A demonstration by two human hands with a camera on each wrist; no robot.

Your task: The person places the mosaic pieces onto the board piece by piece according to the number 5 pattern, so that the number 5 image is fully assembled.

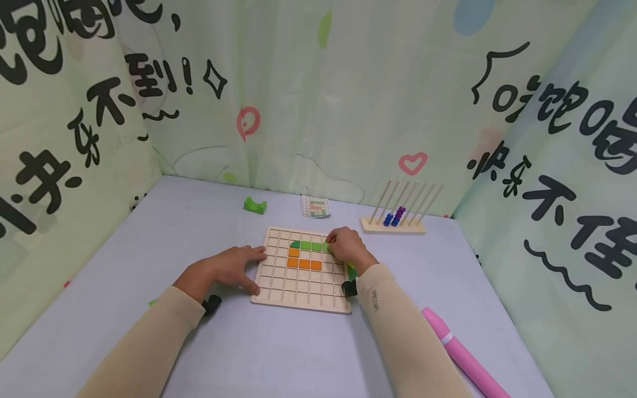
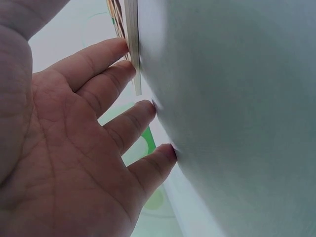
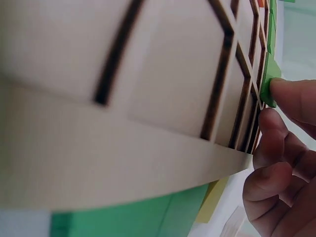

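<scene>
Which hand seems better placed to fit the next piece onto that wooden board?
Probably the right hand: it pinches a green piece at the board, while the left hand only touches the board's left edge.

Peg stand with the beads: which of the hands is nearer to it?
Right. The right hand is at the grid board's far right part, in front of the peg stand and to its left; the left hand is farther off, at the board's left edge.

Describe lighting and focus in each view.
Head: even light, soft shadow on the tabletop beside the right sleeve; left wrist: tabletop shaded grey against the bright curtain; right wrist: board blurred up close, crisper toward the green piece.
</scene>
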